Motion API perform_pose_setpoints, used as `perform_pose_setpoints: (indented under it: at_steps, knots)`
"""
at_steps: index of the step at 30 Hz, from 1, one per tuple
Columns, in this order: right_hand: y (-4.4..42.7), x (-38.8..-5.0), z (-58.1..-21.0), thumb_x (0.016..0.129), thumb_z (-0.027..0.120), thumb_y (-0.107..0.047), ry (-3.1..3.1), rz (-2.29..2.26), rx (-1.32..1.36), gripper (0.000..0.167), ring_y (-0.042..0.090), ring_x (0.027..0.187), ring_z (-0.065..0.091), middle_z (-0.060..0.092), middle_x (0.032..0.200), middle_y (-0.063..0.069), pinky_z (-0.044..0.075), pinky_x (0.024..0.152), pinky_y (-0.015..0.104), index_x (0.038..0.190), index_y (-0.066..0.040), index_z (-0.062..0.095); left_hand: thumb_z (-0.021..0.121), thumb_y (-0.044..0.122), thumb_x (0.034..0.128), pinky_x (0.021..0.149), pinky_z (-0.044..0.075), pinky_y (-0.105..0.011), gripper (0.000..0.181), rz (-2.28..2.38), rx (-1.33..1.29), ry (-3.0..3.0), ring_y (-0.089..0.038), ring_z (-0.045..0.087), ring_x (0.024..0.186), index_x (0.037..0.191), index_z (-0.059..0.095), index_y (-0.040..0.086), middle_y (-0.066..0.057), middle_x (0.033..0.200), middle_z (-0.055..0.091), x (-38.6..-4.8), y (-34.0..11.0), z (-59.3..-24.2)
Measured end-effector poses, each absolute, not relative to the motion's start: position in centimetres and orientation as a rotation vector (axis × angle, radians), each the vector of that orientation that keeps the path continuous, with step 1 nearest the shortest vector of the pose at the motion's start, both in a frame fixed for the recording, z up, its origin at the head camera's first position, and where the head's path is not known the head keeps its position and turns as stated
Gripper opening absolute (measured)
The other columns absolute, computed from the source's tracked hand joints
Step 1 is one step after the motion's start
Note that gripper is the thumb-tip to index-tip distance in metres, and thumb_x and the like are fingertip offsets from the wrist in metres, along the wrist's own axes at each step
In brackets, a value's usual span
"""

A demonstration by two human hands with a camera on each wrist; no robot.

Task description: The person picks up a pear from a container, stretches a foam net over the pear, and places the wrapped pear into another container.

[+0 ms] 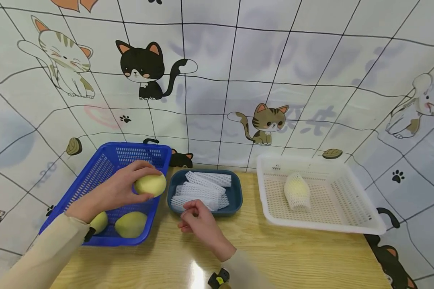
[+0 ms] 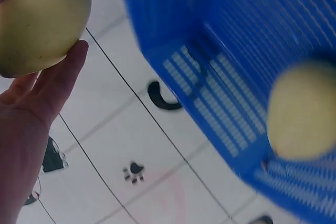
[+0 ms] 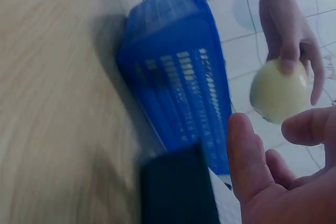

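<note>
My left hand grips a smooth, pale yellow rounded fruit above the right rim of the blue basket. Its exact kind is unclear. In the left wrist view the fingers curve round the underside of this fruit. Two more yellow fruits lie in the basket, one partly hidden by the left wrist. My right hand holds nothing, with fingers loosely bent at the front of a dark teal tray. White foam net sleeves are piled in that tray.
On the right of the wooden table stands a white basket. Inside it lies a yellow fruit in a foam net. A cat-patterned sheet rises behind the table. Both baskets have raised rims.
</note>
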State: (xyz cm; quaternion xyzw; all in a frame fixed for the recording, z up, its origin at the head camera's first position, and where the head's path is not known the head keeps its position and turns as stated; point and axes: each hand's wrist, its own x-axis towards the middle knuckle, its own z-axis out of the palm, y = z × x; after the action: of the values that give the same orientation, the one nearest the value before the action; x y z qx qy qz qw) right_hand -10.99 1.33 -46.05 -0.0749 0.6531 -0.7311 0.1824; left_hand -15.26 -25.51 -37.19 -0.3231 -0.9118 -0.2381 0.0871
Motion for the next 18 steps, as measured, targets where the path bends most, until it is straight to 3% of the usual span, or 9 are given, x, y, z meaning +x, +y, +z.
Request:
perform_pose_setpoints:
  at_steps: [4,9,12,18]
  knots:
    - [4.7,-11.3,-45.2,0.103,0.057,-0.008,1.972,-2.046,-0.271,0.028,0.030,0.087,0.072,0.059,0.102,0.012,0.062,0.079,0.040,0.126,0.008,0.051,0.090,0.018,0.0802,0.079,0.056,-0.038,0.064,-0.874,-0.931,-2.699,-0.019,0.062,0.104,0.136,0.059,0.012,-0.003,0.130,0.061,-14.7,-23.5,-37.4]
    - [8.1,-11.3,-44.5,0.104,0.057,-0.008,2.157,-2.003,-0.309,0.025,0.036,0.090,0.071,0.060,0.108,0.019,0.062,0.080,0.042,0.123,0.008,0.055,0.091,0.019,0.0801,0.082,0.057,-0.038,0.067,-1.013,-0.861,-2.666,-0.020,0.063,0.105,0.136,0.055,0.008,-0.007,0.130,0.062,-13.4,-21.0,-38.0]
    - [9.7,-11.0,-44.1,0.103,0.059,-0.007,2.243,-1.983,-0.282,0.020,0.031,0.089,0.072,0.062,0.110,0.023,0.062,0.080,0.042,0.119,0.005,0.059,0.093,0.018,0.0782,0.082,0.058,-0.037,0.066,-1.044,-0.859,-2.646,-0.020,0.064,0.106,0.134,0.057,0.011,-0.006,0.131,0.063,-12.7,-19.6,-38.6]
    - [11.9,-10.4,-43.6,0.102,0.059,-0.003,2.300,-2.004,-0.253,0.011,0.022,0.087,0.071,0.062,0.105,0.016,0.062,0.080,0.034,0.112,0.000,0.062,0.094,0.018,0.0757,0.082,0.058,-0.034,0.062,-1.170,-0.844,-2.656,-0.018,0.065,0.105,0.129,0.062,0.013,-0.002,0.127,0.066,-11.0,-16.7,-39.7]
